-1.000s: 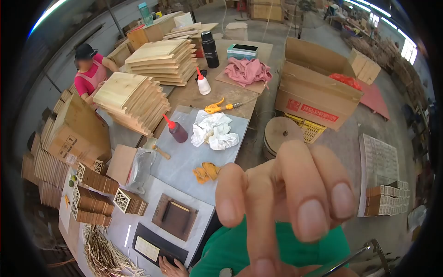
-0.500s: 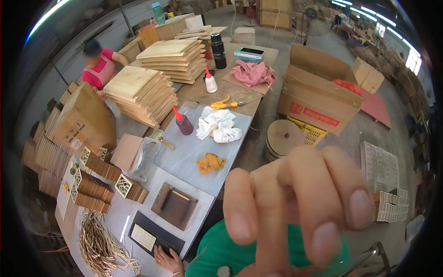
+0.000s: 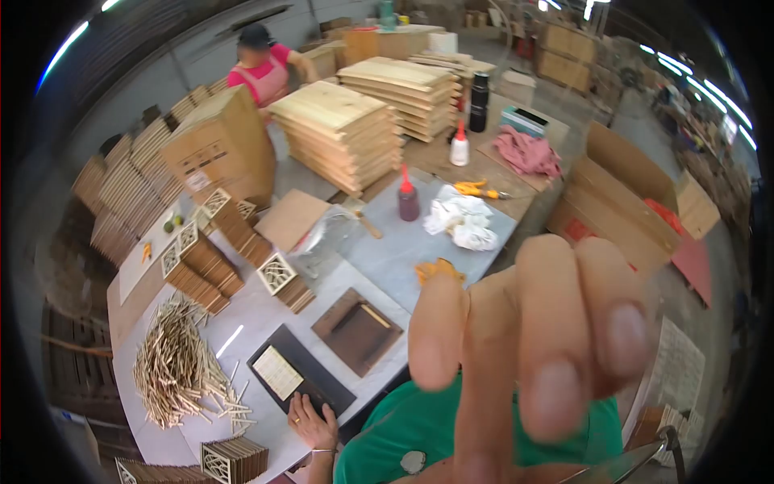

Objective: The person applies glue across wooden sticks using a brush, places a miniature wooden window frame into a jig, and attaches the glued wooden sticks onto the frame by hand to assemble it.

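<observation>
At the lower edge of a black tray (image 3: 334, 397) lies my left hand (image 3: 313, 423), its fingers spread and a ring on one of them. A pale gridded piece (image 3: 276, 373) sits on that tray. Beside it is a brown square board (image 3: 355, 332) bearing a dark bar and a thin light strip. My right hand (image 3: 528, 347) is raised very near the camera, fingers bent downward and apart, with no object visible in them. It partly covers an orange cloth (image 3: 440, 271).
Thin sticks (image 3: 173, 367) are heaped at left, near stacked lattice pieces (image 3: 201, 266). Behind stand wooden panel stacks (image 3: 334, 133), a red-tipped bottle (image 3: 409, 202), white cloth (image 3: 461, 218) and an open carton (image 3: 613, 206). A person in pink (image 3: 266, 77) is beyond the table.
The view has turned, so the table and its contents appear farther right and tilted. More lattice pieces show at the bottom. My left hand remains at the black tray; my right hand stays raised.
</observation>
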Demonstrator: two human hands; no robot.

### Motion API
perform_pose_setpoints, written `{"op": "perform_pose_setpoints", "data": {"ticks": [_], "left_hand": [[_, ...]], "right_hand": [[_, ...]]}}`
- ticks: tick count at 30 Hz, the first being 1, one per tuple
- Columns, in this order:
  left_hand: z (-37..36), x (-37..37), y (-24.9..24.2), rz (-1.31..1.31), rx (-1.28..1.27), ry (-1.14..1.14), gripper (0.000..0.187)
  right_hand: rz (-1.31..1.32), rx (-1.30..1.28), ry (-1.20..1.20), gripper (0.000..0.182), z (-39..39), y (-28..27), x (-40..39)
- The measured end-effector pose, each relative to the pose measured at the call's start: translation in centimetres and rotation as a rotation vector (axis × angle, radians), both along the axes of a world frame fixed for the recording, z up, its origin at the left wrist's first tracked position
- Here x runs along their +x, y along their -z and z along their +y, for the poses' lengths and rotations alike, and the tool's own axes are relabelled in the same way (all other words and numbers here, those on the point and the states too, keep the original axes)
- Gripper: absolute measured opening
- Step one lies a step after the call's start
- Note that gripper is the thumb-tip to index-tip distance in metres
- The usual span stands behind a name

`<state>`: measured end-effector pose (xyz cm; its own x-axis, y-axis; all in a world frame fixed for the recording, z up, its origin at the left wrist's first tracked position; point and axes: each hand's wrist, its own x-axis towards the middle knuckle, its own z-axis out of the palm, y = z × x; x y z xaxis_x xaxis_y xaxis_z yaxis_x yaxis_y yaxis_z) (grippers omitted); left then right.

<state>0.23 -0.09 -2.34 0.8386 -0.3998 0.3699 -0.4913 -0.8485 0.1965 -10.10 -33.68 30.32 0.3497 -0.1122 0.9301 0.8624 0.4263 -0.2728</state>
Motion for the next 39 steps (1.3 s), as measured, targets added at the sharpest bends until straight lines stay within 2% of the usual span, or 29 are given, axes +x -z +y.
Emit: {"op": "perform_pose_setpoints", "data": {"ticks": [1,3,5,8,10,13,14,15,16,17,23,24,25,27,28,31,32,39], "left_hand": [[1.0,0.4,3.2,-0.061,-0.002,-0.007,0.052],[-0.1,-0.3,-0.4,0.066,0.0,-0.037,0.051],[-0.3,-0.3,-0.6,0.03,-0.025,-0.013,0.052],[-0.2,-0.3,-0.7,0.046,-0.037,-0.01,0.053],[-0.3,-0.5,-1.1,0.054,-0.028,-0.018,0.053],[-0.4,-0.4,-1.5,0.026,-0.028,-0.012,0.053],[-0.5,-0.3,-1.5,0.028,-0.031,-0.018,0.052],[-0.5,-0.4,-1.6,0.024,-0.034,-0.024,0.051],[-0.5,-0.4,-1.7,0.024,-0.037,-0.028,0.05],[-0.5,-0.4,-1.8,0.025,-0.034,-0.05,0.05],[-0.7,-0.6,-2.0,0.055,-0.053,-0.065,0.048],[-0.7,-0.6,-2.1,0.061,-0.05,-0.059,0.048],[-0.6,-0.5,-2.2,0.066,-0.047,-0.05,0.048],[-0.7,-0.4,-2.3,0.068,-0.043,-0.057,0.048],[-0.7,-0.4,-2.3,0.072,-0.051,-0.055,0.048],[-0.9,-0.4,-2.6,0.087,-0.057,-0.064,0.048],[-0.8,-0.4,-2.6,0.099,-0.055,-0.071,0.048],[-0.7,-0.3,-2.4,0.084,-0.054,-0.06,0.048]], "right_hand": [[0.009,-0.019,-0.026,0.041,-1.4,-1.1,1.4],[0.038,-0.059,-0.075,0.041,3.8,-1.4,7.1],[0.173,-0.133,-0.06,0.046,4.3,-0.7,9.3],[0.421,-0.246,0.009,0.053,3.1,2.7,14.4],[0.463,-0.28,0.019,0.037,1.6,5.9,16.7],[0.754,-0.406,0.106,0.035,-0.7,10.2,18.1],[0.768,-0.412,0.075,0.035,-1.3,11.3,18.9],[0.788,-0.66,0.207,0.036,-1.9,12.3,19.8],[0.782,-0.906,0.346,0.038,-2.1,12.9,20.7],[0.752,-1.037,0.449,0.041,-2.0,13.4,21.6],[0.477,-1.331,0.509,0.061,-0.6,16.7,30.0],[0.501,-1.37,0.468,0.074,-0.4,17.3,31.7],[0.496,-1.364,0.458,0.074,-0.3,17.8,32.8],[0.47,-1.582,0.562,0.084,0.0,18.5,34.6],[0.478,-1.62,0.512,0.089,0.1,18.5,35.3],[0.511,-1.739,0.452,0.085,0.5,18.5,36.4],[0.475,-1.628,0.453,0.081,0.4,19.2,36.6],[0.385,-1.405,0.516,0.067,-0.8,19.5,36.4]]}}
